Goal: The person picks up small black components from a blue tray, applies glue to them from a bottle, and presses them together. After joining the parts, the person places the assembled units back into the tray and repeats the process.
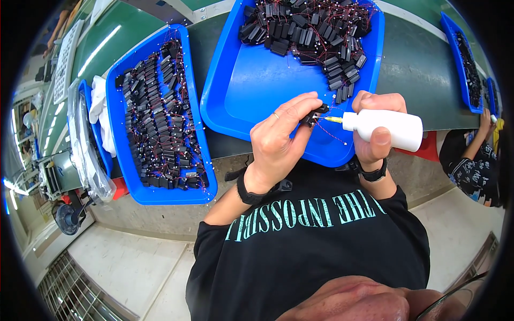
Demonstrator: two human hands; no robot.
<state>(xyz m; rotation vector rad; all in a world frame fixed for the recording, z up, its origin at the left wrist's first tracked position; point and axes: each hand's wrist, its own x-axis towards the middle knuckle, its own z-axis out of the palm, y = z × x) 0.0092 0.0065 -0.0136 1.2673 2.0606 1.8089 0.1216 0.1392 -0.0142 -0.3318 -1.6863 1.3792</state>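
A: Working on which step here?

B: Looks like dispensing, probably glue or some other fluid, onto a black wired module. Going by the needle nozzle, pointed straight at the module from 3 o'clock. Can't tell about actual contact, too small to see.

A: Gripping what, though?

B: Pinching the module in the closed fingers of the left hand, over the 6 o'clock end of the big blue tray. Wrapping the right hand around a white squeeze bottle, fingers on one side, thumb on the other.

A: Any stock left?

B: Loads. See the loose pile at 12 o'clock in that tray, plus neat rows in the smaller blue tray at 10 o'clock from mid-view.

A: So, next move?

B: At a guess, calls for a light squeeze with a steady nozzle, then backing off toward 3 o'clock before turning the module. Watch out for the thin wires, maybe easy to snag or smear.
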